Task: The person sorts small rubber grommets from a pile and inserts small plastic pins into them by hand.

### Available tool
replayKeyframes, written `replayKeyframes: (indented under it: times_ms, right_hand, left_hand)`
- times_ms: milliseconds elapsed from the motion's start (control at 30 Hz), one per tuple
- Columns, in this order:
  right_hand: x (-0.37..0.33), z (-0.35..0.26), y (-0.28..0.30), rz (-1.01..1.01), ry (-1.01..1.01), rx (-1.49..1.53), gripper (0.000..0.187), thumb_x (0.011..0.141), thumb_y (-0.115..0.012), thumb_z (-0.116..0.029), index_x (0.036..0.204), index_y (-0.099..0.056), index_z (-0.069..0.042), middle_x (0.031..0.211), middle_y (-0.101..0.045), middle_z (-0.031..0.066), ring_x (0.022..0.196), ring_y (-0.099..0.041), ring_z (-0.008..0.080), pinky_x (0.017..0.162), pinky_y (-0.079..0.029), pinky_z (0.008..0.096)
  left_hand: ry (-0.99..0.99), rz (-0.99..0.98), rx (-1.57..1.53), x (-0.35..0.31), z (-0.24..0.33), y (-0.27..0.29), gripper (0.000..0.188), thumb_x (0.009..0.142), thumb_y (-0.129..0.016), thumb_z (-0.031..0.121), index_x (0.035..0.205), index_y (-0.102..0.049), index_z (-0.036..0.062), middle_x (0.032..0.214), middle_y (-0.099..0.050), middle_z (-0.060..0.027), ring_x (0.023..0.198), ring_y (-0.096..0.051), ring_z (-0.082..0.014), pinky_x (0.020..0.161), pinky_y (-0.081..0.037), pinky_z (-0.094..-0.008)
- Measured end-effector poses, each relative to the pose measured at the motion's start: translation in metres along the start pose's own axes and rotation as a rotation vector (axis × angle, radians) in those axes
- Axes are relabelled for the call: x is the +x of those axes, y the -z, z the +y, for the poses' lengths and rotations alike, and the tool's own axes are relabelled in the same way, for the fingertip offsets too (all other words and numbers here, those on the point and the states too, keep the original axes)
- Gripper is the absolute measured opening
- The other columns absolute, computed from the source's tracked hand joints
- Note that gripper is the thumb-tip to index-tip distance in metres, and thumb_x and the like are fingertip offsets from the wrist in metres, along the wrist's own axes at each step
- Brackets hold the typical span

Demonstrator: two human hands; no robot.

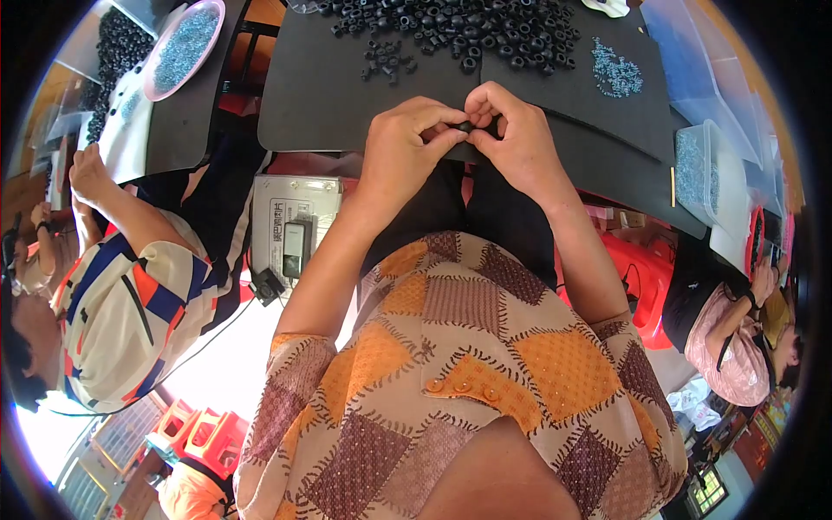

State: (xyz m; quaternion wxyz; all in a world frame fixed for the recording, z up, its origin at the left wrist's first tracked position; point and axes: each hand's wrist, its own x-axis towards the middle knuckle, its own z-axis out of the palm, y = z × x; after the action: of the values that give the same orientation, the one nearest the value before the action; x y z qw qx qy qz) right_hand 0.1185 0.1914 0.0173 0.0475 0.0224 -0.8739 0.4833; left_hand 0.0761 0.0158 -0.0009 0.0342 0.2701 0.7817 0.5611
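Note:
A small, round black piece (466,126) is pinched at the near edge of the dark table (321,104). My left hand (406,143) grips it from the left with thumb and forefinger, and my right hand (520,139) closes on it from the right. Fingertips hide most of the piece, so its exact kind cannot be made out. Beyond my hands lies a heap of glossy black hollow parts (485,30). A smaller cluster of black pieces (387,61) sits just nearer than the heap. To its right, tiny clear bluish pieces (616,69) are spread on the tabletop.
A clear plastic tub (698,169) of bluish pieces stands at the right. On the left table are a pink-rimmed plate (185,50) of bluish bits and more black parts (121,52). Co-workers sit on both sides. A grey box (295,225) stands by my left forearm.

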Motion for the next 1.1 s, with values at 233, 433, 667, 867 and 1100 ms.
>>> replayKeyframes:
  times_ms: [233, 433, 667, 867, 1100]
  right_hand:
    - [0.001, 0.005, 0.006, -0.052, -0.078, 0.038, 0.026, 0.079, -0.074, 0.002, 0.1, -0.062, -0.005, 0.086, -0.069, 0.0088, 0.079, -0.069, 0.0206, 0.074, -0.057, 0.0326]
    - [0.0, 0.012, 0.011, -0.059, 0.027, -0.018, 0.029, 0.078, -0.078, -0.001, 0.102, -0.063, -0.005, 0.091, -0.071, 0.0089, 0.08, -0.069, 0.0209, 0.076, -0.057, 0.0323]
    - [-0.007, 0.014, 0.006, -0.032, 0.074, 0.069, 0.031, 0.077, -0.078, -0.001, 0.105, -0.065, -0.005, 0.088, -0.07, 0.0093, 0.081, -0.069, 0.0209, 0.077, -0.057, 0.0323]
    - [-0.007, 0.015, 0.002, 0.008, 0.102, 0.013, 0.031, 0.076, -0.078, 0.0, 0.103, -0.064, -0.005, 0.088, -0.071, 0.0093, 0.081, -0.07, 0.0205, 0.077, -0.057, 0.032]
    - [-0.011, 0.019, -0.005, 0.085, 0.096, 0.051, 0.032, 0.076, -0.078, 0.002, 0.103, -0.063, -0.005, 0.09, -0.071, 0.0097, 0.082, -0.071, 0.0209, 0.076, -0.057, 0.0318]
  left_hand:
    - [0.023, 0.013, 0.039, 0.0, 0.001, -0.007, 0.018, 0.08, -0.079, 0.004, 0.098, -0.077, 0.0031, 0.087, -0.072, -0.0092, 0.067, -0.068, -0.0177, 0.064, -0.054, -0.029]
    - [0.025, 0.012, 0.062, -0.002, 0.006, -0.008, 0.017, 0.08, -0.079, 0.005, 0.097, -0.077, 0.0029, 0.088, -0.073, -0.0089, 0.068, -0.069, -0.0176, 0.064, -0.055, -0.0293]
    - [0.026, -0.025, 0.061, -0.005, 0.006, -0.006, 0.019, 0.083, -0.078, 0.002, 0.101, -0.077, 0.0019, 0.09, -0.073, -0.0077, 0.074, -0.069, -0.0141, 0.067, -0.055, -0.0257]
    - [-0.049, -0.049, 0.103, -0.004, 0.006, 0.002, 0.018, 0.085, -0.074, 0.004, 0.102, -0.076, 0.0005, 0.096, -0.074, -0.0142, 0.077, -0.071, -0.0261, 0.07, -0.055, -0.0332]
    - [0.039, -0.072, 0.076, -0.003, 0.008, 0.006, 0.019, 0.085, -0.074, 0.005, 0.103, -0.076, 0.0001, 0.094, -0.074, -0.0141, 0.077, -0.071, -0.0256, 0.069, -0.055, -0.033]
